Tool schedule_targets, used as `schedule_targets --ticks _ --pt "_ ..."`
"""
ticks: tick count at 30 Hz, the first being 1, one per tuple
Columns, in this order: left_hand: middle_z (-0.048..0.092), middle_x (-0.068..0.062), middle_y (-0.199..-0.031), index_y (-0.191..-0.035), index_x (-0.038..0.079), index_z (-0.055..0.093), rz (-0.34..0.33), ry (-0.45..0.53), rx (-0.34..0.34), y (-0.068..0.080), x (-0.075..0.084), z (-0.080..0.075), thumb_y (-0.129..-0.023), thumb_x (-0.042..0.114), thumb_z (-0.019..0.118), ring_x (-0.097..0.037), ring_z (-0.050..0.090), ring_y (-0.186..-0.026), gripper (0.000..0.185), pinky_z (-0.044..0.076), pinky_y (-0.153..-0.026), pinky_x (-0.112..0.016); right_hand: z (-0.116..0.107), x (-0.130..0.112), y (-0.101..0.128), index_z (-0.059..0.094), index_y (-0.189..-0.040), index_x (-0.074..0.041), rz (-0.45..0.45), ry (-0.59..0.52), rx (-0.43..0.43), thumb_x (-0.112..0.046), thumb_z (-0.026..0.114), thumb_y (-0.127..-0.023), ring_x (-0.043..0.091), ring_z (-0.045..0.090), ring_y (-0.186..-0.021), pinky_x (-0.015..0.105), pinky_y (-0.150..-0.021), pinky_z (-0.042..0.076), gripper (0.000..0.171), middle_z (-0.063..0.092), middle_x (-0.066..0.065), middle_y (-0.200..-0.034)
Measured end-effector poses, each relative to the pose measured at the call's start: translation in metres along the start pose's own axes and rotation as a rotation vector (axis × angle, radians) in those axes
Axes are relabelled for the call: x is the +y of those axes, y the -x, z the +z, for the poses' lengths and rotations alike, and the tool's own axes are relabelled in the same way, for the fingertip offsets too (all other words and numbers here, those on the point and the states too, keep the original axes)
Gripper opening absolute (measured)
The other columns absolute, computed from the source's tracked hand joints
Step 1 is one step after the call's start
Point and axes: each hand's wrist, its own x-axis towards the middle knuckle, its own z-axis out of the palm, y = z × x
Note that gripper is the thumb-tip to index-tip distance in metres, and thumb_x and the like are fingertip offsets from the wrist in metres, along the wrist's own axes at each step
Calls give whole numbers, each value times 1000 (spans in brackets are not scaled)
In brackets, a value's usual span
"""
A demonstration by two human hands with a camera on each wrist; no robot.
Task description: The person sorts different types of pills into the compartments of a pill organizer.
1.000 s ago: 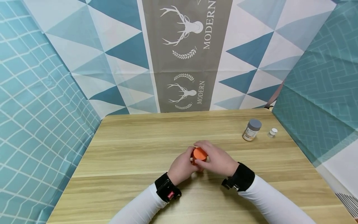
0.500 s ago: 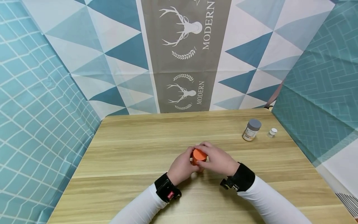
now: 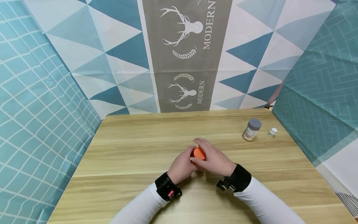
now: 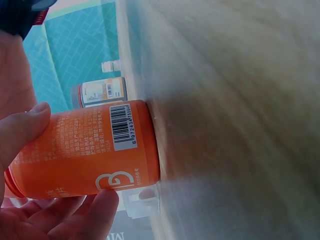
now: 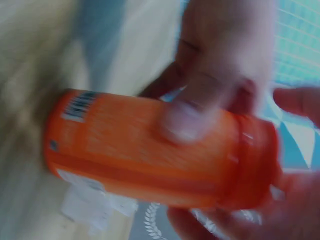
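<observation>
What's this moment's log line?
left hand: grips orange bottle | right hand: around cap, grip unclear | bottle: upright on table

Your left hand [image 3: 181, 167] grips an orange container [image 3: 199, 153] over the middle of the table [image 3: 126, 140], and your right hand [image 3: 216, 159] curls its fingers and thumb around the top. Off to your right stand a gray-lidded jar [image 3: 252, 130] and, just beside it, a small white-capped vial [image 3: 272, 132]. Behind the table hangs a cloth [image 3: 184, 65] printed with deer heads.
</observation>
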Motion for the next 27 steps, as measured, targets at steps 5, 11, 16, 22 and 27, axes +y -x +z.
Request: schedule_targets --ticks 5,11,16,22,27 --pt "64 -1 -121 -138 11 49 -22 61 -24 2 0 -1 -81 32 83 -14 63 -107 70 52 -88 -31 -22 3 3 43 -150 -12 -168 -64 -220 -11 62 -93 27 36 -141 45 -108 39 60 34 9 -157" --pt "63 2 -124 -137 14 51 -43 93 -34 2 -1 1 -80 37 83 -14 61 -113 70 51 -92 -34 -33 8 2 50 -146 -13 -133 -71 -257 -9 63 -91 20 50 -125 41 -103 44 56 46 5 -142" --pt "63 3 -126 -138 15 51 -36 84 -32 1 1 1 -80 37 84 -13 61 -113 70 50 -93 -33 -28 9 0 59 -134 -11 -72 -53 -181 -14 69 -83 13 56 -98 32 -87 51 52 52 0 -121" --pt "65 7 -119 -132 17 55 -29 94 -25 0 1 0 -79 32 84 -8 61 -107 63 51 -90 -32 -15 7 -2 59 -96 -15 54 4 -19 -35 79 -81 9 54 -71 24 -62 48 32 55 -5 -87" --pt "65 8 -119 -134 19 54 -47 106 -31 1 0 -3 -78 35 84 -8 62 -106 65 50 -88 -31 -5 4 -3 51 -85 -15 154 93 90 -67 68 -81 11 47 -56 27 -50 39 54 51 -3 -74"
